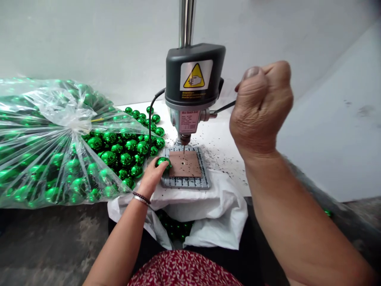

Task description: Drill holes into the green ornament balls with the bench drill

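Observation:
A shiny green ball (163,163) is in the fingers of my left hand (154,173), at the left edge of a brown board (190,161). The board has a small hole and lies on the slotted metal base (186,182) of a mini bench drill (195,75). The drill bit (183,150) points down just above the board, apart from the ball. Raised on the right, my right hand (262,105) is closed in a fist around the drill's feed lever (224,107); the lever's end is hidden inside it.
On the left lies a tied clear plastic bag (74,119) of green balls, with several loose balls (126,159) beside it. Dark shavings (212,155) litter the white table (232,167). Below the base, an open white sack (214,210) holds more green balls. A black cable (151,119) hangs beside the drill.

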`<state>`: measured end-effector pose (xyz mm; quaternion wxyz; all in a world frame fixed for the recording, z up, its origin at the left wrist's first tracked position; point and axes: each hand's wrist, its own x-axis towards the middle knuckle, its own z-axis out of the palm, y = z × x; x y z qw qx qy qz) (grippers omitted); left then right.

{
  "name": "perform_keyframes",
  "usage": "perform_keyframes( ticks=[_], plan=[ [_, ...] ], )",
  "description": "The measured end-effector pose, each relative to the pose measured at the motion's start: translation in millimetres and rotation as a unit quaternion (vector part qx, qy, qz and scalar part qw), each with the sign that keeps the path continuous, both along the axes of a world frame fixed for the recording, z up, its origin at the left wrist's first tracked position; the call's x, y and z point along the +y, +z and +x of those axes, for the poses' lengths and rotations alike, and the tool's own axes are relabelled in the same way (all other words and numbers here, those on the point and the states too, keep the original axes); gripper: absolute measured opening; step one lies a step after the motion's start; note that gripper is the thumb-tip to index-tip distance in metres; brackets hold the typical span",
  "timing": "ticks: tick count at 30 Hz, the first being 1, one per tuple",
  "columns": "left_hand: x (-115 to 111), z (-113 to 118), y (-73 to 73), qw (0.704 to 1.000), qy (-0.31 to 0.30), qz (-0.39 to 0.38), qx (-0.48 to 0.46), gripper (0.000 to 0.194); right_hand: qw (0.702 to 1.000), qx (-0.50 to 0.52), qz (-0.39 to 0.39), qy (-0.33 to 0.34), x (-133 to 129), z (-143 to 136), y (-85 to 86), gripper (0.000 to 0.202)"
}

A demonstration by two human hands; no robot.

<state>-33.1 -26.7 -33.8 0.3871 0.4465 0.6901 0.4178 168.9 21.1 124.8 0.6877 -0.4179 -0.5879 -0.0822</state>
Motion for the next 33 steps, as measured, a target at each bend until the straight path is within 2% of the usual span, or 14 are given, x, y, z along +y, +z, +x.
perform_keyframes(
  ticks=[4, 6, 7, 9, 12, 15, 18, 21, 25, 28, 33],
  plan=[
    [-4.1, -0.1, 3.3, 0.991, -0.034, 0.013, 0.129, 0.051, 1.000, 0.002, -0.003, -0.007, 0.7, 0.7, -0.4, 0.051],
    [-7.1, 2.2, 6.8, 0.988, -0.032, 0.047, 0.144, 0.053, 1.000, 0.000, -0.008, -0.011, 0.4, 0.1, 0.3, 0.053],
    [-7.9, 3.5, 8.6, 0.991, -0.027, 0.057, 0.116, 0.055, 1.000, 0.000, -0.009, -0.011, 0.0, -0.3, 0.8, 0.054],
    [-7.9, 5.7, 12.1, 0.998, -0.021, 0.051, -0.007, 0.058, 1.000, 0.003, -0.009, -0.007, -0.9, -1.1, 1.6, 0.054],
    [-4.7, 7.1, 17.8, 0.975, -0.023, 0.027, -0.221, 0.056, 1.000, 0.006, -0.011, 0.001, -1.7, -1.4, 1.6, 0.053],
    [-0.4, 7.3, 23.0, 0.959, -0.024, 0.039, -0.280, 0.053, 1.000, 0.005, -0.022, 0.007, -1.2, -0.9, 1.3, 0.049],
    [4.7, 8.9, 24.4, 0.970, -0.033, 0.040, -0.239, 0.052, 1.000, -0.002, -0.026, -0.001, 0.6, -1.1, 5.5, 0.042],
    [12.2, 12.2, 19.7, 0.989, -0.045, 0.078, -0.121, 0.055, 0.997, -0.005, -0.070, -0.024, 3.4, -2.6, 17.2, 0.031],
    [21.8, 18.3, 11.6, 0.991, -0.068, 0.115, 0.018, 0.061, 0.989, -0.004, -0.141, -0.045, 8.1, -4.2, 36.5, 0.034],
    [23.7, 24.0, 11.2, 0.990, -0.084, 0.095, 0.058, 0.060, 0.983, 0.000, -0.180, -0.048, 10.2, -4.6, 44.8, 0.035],
    [22.6, 31.3, 16.8, 0.988, -0.091, 0.066, 0.108, 0.059, 0.975, -0.012, -0.213, -0.055, 8.9, -4.7, 46.5, 0.032]
  ],
)
